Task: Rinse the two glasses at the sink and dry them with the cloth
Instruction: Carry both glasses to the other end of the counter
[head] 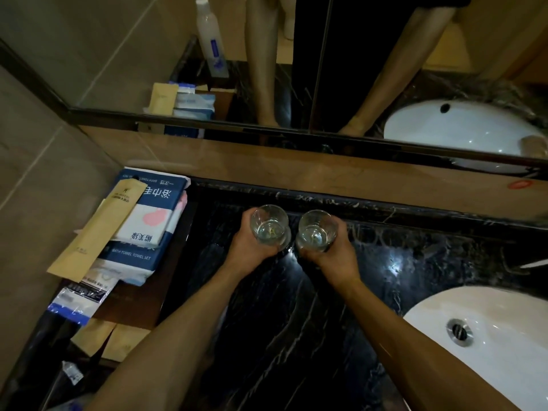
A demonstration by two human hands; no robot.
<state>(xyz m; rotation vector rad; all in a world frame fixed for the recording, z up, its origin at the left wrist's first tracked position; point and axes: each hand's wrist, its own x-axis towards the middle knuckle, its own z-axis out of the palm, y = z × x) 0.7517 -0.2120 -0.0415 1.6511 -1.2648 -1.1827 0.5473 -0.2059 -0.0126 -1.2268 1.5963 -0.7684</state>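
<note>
blue towel pack [139, 256]: "BATH TOWEL TOWEL SET" | Chinese print, seemingly upside down

Two glasses [269, 228] [316, 231], two hands [252, 247] [335, 256], one sink [504, 351].

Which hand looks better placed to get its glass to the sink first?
The right hand. Its glass is the one nearer the white sink, which lies at the person's right. The left hand grips the other glass farther away and would have to cross over.
</note>
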